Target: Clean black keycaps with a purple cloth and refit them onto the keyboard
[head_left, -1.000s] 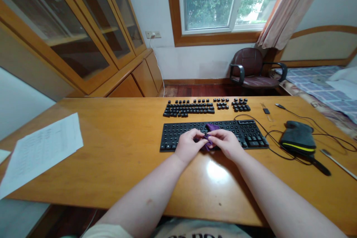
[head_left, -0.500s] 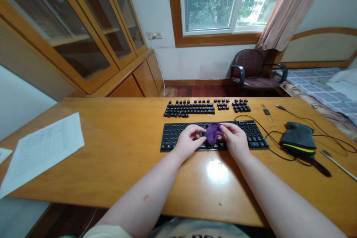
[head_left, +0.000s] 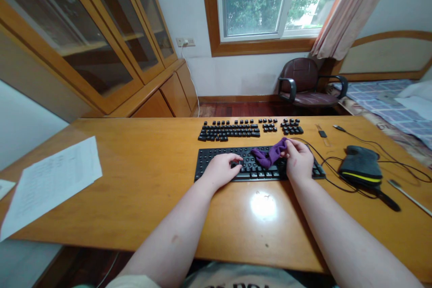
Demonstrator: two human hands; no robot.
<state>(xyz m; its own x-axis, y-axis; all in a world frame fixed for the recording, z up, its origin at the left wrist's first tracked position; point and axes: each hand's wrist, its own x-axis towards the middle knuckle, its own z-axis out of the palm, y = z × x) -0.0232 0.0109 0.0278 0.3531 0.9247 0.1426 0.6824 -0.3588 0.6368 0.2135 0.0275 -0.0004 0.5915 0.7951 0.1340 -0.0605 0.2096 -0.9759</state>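
Observation:
A black keyboard lies on the wooden desk, many of its switches bare of caps. Over its left part rests my left hand, fingers bent and thumb apart from them, with nothing I can make out between. My right hand pinches one end of a purple cloth between thumb and fingers. The cloth hangs twisted across the middle of the keyboard, its far end trailing towards the left hand. Behind the keyboard, loose black keycaps are laid out in keyboard order.
To the right lie a grey pouch with a yellow edge, a toothbrush-like stick, a USB plug on its cable and a small wire tool. Printed sheets cover part of the desk's left side.
My right hand has moved right, drawing the purple cloth out lengthwise. The cloth has left my left hand, which has shifted slightly left on the keyboard.

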